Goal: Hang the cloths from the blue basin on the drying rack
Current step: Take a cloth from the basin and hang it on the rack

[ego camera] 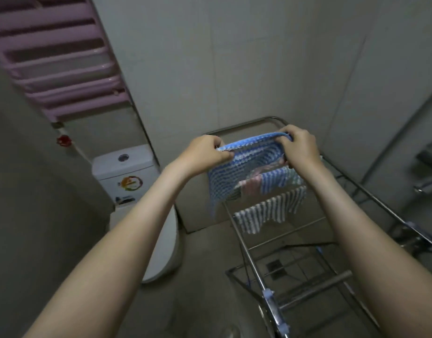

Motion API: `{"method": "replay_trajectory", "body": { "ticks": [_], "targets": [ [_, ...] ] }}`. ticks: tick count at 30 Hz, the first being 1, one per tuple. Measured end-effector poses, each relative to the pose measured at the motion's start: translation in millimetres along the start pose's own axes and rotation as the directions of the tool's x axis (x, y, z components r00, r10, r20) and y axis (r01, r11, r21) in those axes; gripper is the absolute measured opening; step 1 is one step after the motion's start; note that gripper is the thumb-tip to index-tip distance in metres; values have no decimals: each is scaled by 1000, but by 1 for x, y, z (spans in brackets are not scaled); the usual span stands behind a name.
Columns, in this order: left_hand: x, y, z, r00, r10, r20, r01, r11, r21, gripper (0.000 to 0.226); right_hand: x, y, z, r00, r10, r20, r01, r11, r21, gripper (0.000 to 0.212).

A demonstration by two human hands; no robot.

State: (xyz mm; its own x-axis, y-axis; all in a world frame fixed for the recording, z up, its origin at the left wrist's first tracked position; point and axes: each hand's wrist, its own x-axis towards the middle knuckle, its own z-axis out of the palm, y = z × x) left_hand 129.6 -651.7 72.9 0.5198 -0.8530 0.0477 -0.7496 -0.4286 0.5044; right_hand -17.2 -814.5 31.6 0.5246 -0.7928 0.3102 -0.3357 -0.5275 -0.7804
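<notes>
Grey-tiled bathroom, and the steel drying rack (246,250) runs away on the right. Three hang on its rails: a grey-striped cloth (271,211), then beyond it a pink cloth (251,186) and a blue-striped cloth (273,180). Above them, left hand (202,154) and right hand (300,147) each pinch a top corner of one blue-and-white cloth (237,172). Far left, the toilet cistern (112,172) has one round sticker (131,183), writing unreadable.

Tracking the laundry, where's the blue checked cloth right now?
Head view, right of centre: the blue checked cloth is stretched between the left hand and right hand, over the drying rack and its striped cloth.
</notes>
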Motion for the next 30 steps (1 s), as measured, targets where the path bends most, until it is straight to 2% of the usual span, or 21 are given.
{"method": "replay_trajectory", "body": {
  "ticks": [5, 9, 13, 20, 25, 30],
  "targets": [
    [43, 28, 42, 975, 156, 157, -142, 985, -96, 41, 6, 48, -31, 981, 150, -123, -143, 988, 59, 11],
    [70, 44, 74, 916, 262, 305, -214, 960, -179, 38, 8, 73, -51, 945, 183, -270, -195, 981, -18, 8],
    [97, 46, 103, 855, 334, 396, -265, 939, -221, 44, 11, 105, -50, 935, 244, -257, -280, 953, -116, 12],
    [121, 35, 156, 797, 291, 530, -219, 956, -196, 41, 6, 158, -28, 903, 364, -229, -407, 894, -185, 16],
    [129, 32, 175, 768, 256, 588, -146, 963, -228, 50, 21, 177, -23, 906, 356, -229, -403, 890, -212, 16],
    [144, 16, 192, 766, 190, 613, -86, 977, -195, 49, 39, 200, -12, 920, 369, -128, -390, 889, -239, 14]
  ]
}}
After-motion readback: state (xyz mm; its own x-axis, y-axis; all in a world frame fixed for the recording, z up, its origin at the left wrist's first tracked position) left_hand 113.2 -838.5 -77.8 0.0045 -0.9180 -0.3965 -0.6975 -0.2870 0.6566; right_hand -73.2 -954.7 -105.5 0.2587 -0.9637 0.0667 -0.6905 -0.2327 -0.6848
